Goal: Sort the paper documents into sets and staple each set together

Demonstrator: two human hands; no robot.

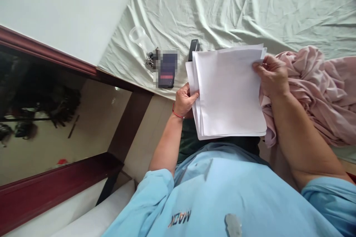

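Several white papers [230, 92] are held just beyond a blue shirt [222, 185]: the left hand [185, 100] pinches their left edge, the right hand [274, 76] their far right corner. Pink cloth [314, 92] lies right; left, a phone [167, 81] and keys [150, 59] rest on pale green cloth [211, 7].

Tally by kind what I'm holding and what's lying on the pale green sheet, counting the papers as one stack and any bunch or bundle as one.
White paper stack: 1
Black stapler: 1
Phone: 1
Metallic bunch, perhaps keys: 1
Clear plastic container: 1
Pink cloth bundle: 1
Total: 6
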